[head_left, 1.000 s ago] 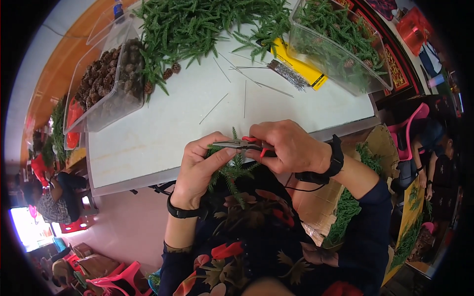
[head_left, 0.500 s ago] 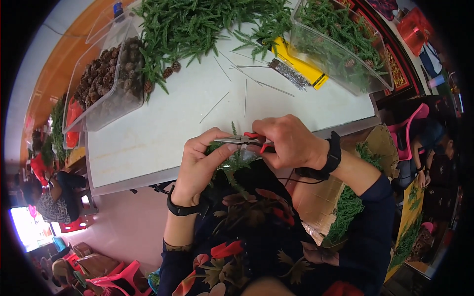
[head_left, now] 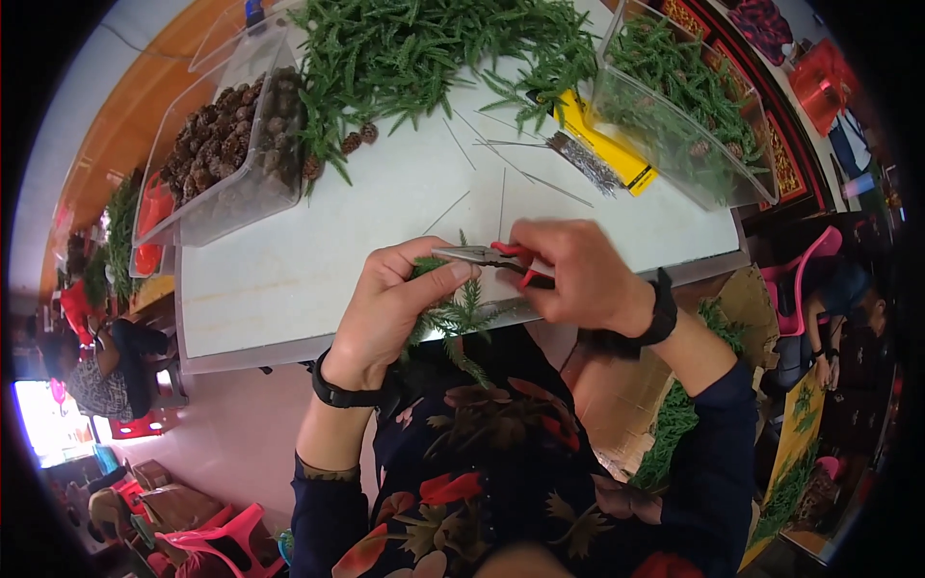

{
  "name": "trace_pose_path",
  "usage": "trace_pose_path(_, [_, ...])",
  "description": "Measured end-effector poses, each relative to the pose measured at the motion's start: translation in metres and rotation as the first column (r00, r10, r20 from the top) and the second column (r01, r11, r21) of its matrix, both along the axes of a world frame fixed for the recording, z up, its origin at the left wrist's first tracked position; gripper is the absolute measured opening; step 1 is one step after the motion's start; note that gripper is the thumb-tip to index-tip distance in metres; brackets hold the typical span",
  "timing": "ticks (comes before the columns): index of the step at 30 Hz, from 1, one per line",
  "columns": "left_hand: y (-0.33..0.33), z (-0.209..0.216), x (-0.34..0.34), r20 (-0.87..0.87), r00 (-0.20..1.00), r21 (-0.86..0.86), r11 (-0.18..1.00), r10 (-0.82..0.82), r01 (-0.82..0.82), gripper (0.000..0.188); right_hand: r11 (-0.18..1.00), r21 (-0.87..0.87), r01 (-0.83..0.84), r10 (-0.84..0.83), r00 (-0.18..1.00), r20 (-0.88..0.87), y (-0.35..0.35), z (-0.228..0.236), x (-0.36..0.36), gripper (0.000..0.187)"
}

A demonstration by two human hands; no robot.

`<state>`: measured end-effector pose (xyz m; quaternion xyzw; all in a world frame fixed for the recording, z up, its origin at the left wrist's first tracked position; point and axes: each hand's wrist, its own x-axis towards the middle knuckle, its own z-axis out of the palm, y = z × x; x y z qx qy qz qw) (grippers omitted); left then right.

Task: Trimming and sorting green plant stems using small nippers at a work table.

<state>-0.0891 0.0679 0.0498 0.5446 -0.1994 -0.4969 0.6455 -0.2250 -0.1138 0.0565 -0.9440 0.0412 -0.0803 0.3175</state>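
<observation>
White-topped rectangular table (head_left: 289, 308) seen at centre, set above smooth pinkish floor (head_left: 231, 424). Bright white opening (head_left: 43, 424) shown at lower left, window or doorway not distinguishable. Glossy pink plastic chairs placed at lower left (head_left: 249, 537) and right (head_left: 796, 289). Dark panel with red-and-gold ornament (head_left: 784, 159) partly blocked, upper right.

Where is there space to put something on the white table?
There are two bare patches on the white table: a big one between the pinecone bin, the left hand and the near edge, and a smaller one between the right hand and the greenery bin. The far side is crowded with green sprigs, loose wires and a yellow packet.
</observation>
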Motion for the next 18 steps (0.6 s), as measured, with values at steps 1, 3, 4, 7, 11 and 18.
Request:
trace_pose_path(1, [0.001,0.001,0.001,0.018,1.0,0.007,1.0,0.003,-0.003,0.009,0.946,0.325,-0.006,0.061,0.985,-0.16,0.002,0.003,0.0,0.018])
trace_pose_path(3, [0.004,0.004,0.004,0.027,1.0,0.002,1.0,0.003,-0.003,0.009,0.793,0.608,0.038,0.175,0.942,-0.287,0.005,0.006,0.003,0.018])
trace_pose_path(4, [0.005,0.006,0.005,0.033,0.999,0.002,1.0,-0.003,0.003,0.009,0.797,0.601,0.055,0.179,0.93,-0.322,0.004,0.008,0.004,0.019])
trace_pose_path(7, [0.01,0.005,0.011,0.027,1.0,-0.006,1.0,-0.004,0.004,0.009,0.809,0.581,0.086,0.185,0.901,-0.391,0.002,0.013,0.005,0.021])
trace_pose_path(11, [0.011,0.002,0.009,-0.019,0.999,-0.03,0.999,0.04,-0.04,0.01,0.941,0.338,0.003,0.082,0.968,-0.239,0.001,0.021,0.0,0.023])
trace_pose_path(18, [0.007,-0.003,0.001,-0.004,0.988,-0.069,0.986,0.155,-0.155,0.01,0.992,0.115,0.059,-0.041,0.988,-0.149,0.011,0.021,-0.001,0.029])
